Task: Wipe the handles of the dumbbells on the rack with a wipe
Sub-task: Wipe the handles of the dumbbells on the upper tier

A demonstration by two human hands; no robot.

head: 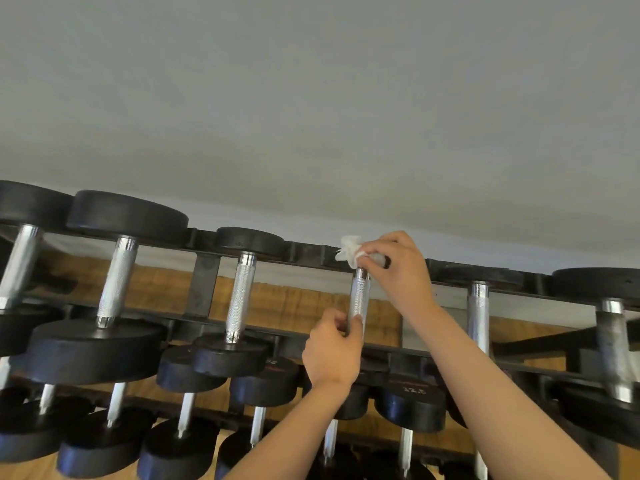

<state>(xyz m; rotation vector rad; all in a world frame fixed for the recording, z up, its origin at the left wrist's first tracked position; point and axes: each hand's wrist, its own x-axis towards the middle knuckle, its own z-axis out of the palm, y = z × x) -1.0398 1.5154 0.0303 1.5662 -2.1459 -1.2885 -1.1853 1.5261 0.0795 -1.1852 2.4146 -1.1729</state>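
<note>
Here, pinching the handle (358, 296) with the left hand (331, 355). Above that grip, clutching the wipe (349, 251) at its top with the right hand (400, 271).

Rack (206, 289): black metal, two tiers in view, standing on a wood floor (24, 471). Upper tier: six dumbbells (239, 299) in a row, each laid across the front and rear rails, with black round heads of varying size and knurled steel handles (114, 275). The rightmost handle (614, 344) is dull and discoloured. Lower tier: smaller dumbbells (185, 407), same lie, closely spaced. One head (412, 400) bears a white number, blurred.
</note>
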